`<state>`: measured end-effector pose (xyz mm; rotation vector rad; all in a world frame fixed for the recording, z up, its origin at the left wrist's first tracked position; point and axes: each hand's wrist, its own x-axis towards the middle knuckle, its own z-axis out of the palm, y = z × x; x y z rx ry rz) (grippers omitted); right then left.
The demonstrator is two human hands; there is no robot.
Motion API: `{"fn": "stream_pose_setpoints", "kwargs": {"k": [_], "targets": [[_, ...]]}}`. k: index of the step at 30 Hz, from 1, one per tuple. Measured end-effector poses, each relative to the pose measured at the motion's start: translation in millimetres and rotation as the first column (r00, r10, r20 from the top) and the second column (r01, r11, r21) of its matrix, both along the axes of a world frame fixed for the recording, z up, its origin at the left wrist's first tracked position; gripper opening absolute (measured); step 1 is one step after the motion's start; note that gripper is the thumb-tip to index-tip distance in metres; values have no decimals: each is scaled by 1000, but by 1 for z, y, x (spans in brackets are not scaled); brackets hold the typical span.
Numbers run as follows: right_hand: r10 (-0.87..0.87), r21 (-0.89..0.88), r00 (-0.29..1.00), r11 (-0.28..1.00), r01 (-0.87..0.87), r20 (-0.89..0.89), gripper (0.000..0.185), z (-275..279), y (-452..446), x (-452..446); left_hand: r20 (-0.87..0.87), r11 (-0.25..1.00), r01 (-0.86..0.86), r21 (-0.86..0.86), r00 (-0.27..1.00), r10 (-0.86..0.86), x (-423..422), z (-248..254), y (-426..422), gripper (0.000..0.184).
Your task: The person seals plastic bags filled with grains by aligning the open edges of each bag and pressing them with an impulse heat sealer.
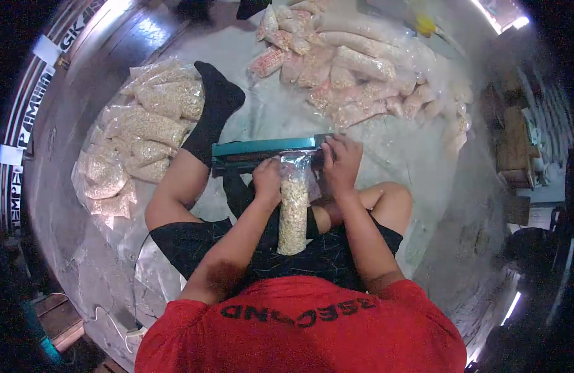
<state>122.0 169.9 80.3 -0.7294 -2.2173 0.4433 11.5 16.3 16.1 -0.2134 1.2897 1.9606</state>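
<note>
l hand [267, 181] pinches top of clear bag [293, 217], upper end at green sealer [262, 147], lower end over lap [327, 258]; r hand [343, 160] curls on sealer's r end, can't tell if gripping. filling looks done, seal unclear; l heap [144, 127] & far heap [365, 63] also filled bags.

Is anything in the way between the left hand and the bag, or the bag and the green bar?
Nothing I can see: the left hand is at the top of the bag, and that clear top reaches the green bar.

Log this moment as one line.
left hand: at filled bag; right hand: on teal sealer, right end; bag top: at sealer
</note>
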Motion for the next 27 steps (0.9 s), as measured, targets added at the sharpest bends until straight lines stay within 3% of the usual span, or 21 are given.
{"fn": "stream_pose_setpoints", "kwargs": {"k": [4, 12, 18, 27], "targets": [[-17, 16, 1000, 1000, 16, 19, 20, -14, 1, 0, -115, 1000, 8, 5, 993, -7, 4, -3, -3, 22], [-62, 67, 997, 996, 59, 43, 18, -33, -1, -4, 119, 995, 81, -64, 990, -73, 8, 22, -9, 18], [-89, 97, 993, 992, 82, 78, 19, -42, -2, -7, 304, 985, 170, 12, 938, -166, 3, 9, -10, 23], [-96, 129, 991, 988, 84, 89, 21, -50, 0, -7, 473, 992, 93, 89, 872, -124, -1, 27, -5, 16]]}}
